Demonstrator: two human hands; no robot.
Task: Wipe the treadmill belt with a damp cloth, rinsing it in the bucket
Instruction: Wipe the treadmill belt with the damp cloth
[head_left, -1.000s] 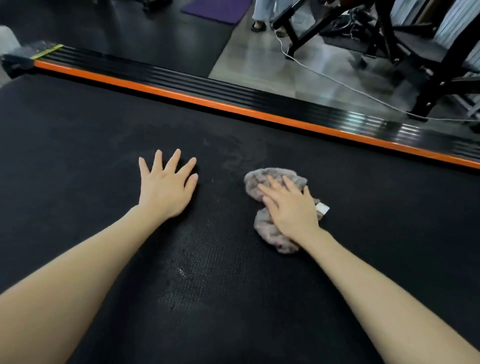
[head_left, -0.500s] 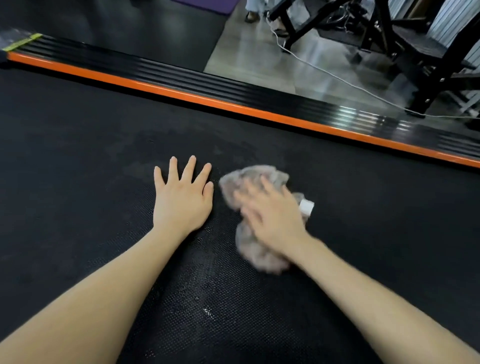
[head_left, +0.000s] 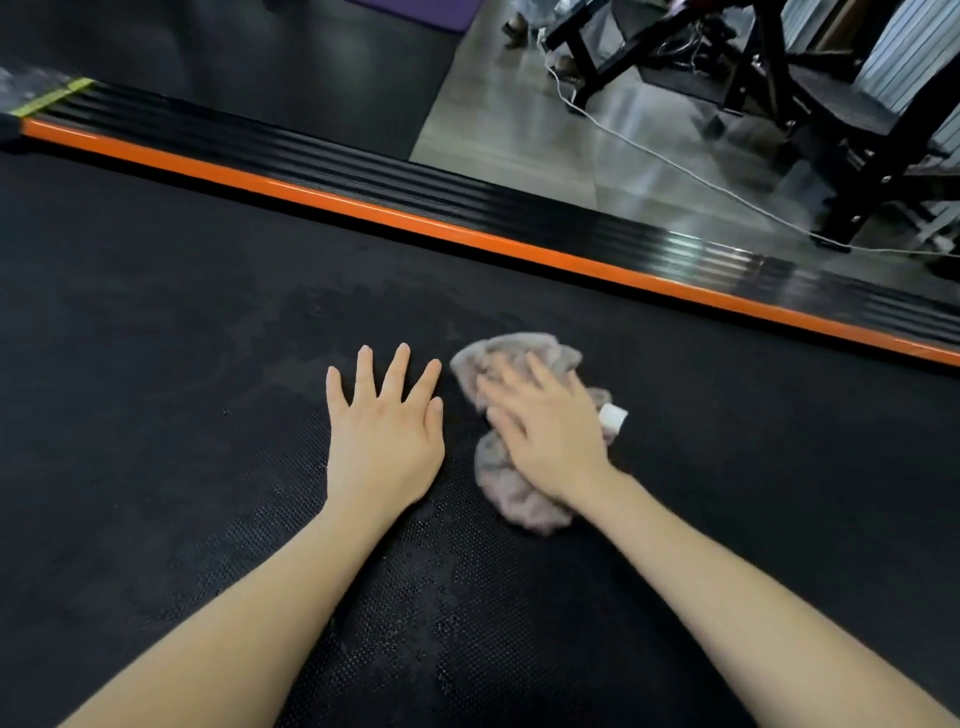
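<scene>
From the head camera, looking down along both bare forearms, the black textured belt (head_left: 156, 364) fills most of the picture. The left hand (head_left: 384, 441) lies palm down on it, fingers straight and spread, gripping nothing. Just to its right, apart from it by a narrow strip of belt, the right hand (head_left: 550, 436) lies flat on top of the cloth (head_left: 519, 501) with its fingers stretched out and slightly fanned, pressing down rather than curling round the fabric; the hand is a little blurred, so how its thumb lies cannot be told. The cloth is a crumpled grey rag resting on the belt near the middle of the picture. One bunched end shows beyond the fingertips, the other bunches out below the heel of the hand beside the wrist, and a small white tag (head_left: 613, 418) sticks out on the side away from the left hand. The belt between the forearms has a paler patch (head_left: 431, 571) with small glints on its weave, and fainter dull marks lie ahead of the left hand. Beyond the hands an orange strip (head_left: 415, 221) runs slantwise along the belt's far edge, with a ribbed black rail (head_left: 363, 166) just behind it and a yellow mark (head_left: 52, 98) at the rail's left end. Past the rail are a glossy grey floor (head_left: 519, 130), a white cable (head_left: 675, 166) trailing across it, a black metal frame (head_left: 779, 78) at upper right and the edge of a purple mat (head_left: 415, 10) at the top.
</scene>
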